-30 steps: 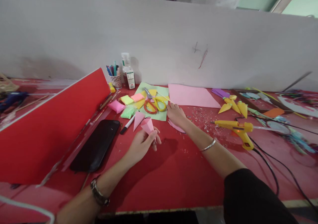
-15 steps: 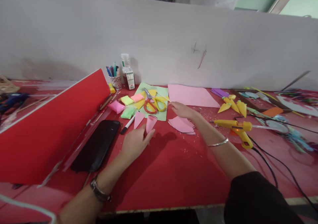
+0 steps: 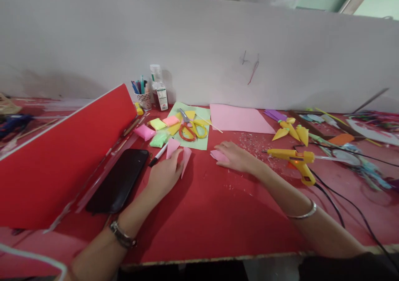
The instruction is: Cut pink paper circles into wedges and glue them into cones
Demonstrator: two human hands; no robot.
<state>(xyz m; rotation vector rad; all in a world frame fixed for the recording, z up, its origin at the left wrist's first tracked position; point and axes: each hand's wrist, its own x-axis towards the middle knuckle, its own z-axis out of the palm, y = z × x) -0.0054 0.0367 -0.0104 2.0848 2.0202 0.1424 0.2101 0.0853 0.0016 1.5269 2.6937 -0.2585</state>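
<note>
My left hand (image 3: 166, 171) is closed, with a rolled pink paper cone (image 3: 186, 160) between thumb and fingers. Just beyond its knuckles lies another pink paper cone (image 3: 172, 147), beside a white marker (image 3: 159, 154) with a black cap. My right hand (image 3: 235, 156) rests palm down, fingers stretched over a small stack of pink paper pieces (image 3: 219, 156) and hiding most of it. A thin stick (image 3: 215, 126) lies beyond that hand, its end past the edge of a green sheet (image 3: 202, 141). Scissors (image 3: 188, 132) with red and yellow handles lie on the sheet.
Left of my left hand are a black phone (image 3: 120, 181) and a slanted red board (image 3: 68, 156). Colored clay packets (image 3: 144, 132) lie near a pen cup (image 3: 144, 101) and bottle (image 3: 159, 92). A yellow glue gun (image 3: 291, 155), its light glowing, lies right, near yellow paper cones (image 3: 301, 134).
My right hand has left the stick and come back toward me onto the pink pieces. The stick has shifted right. The cone in my left hand has tilted and turned.
</note>
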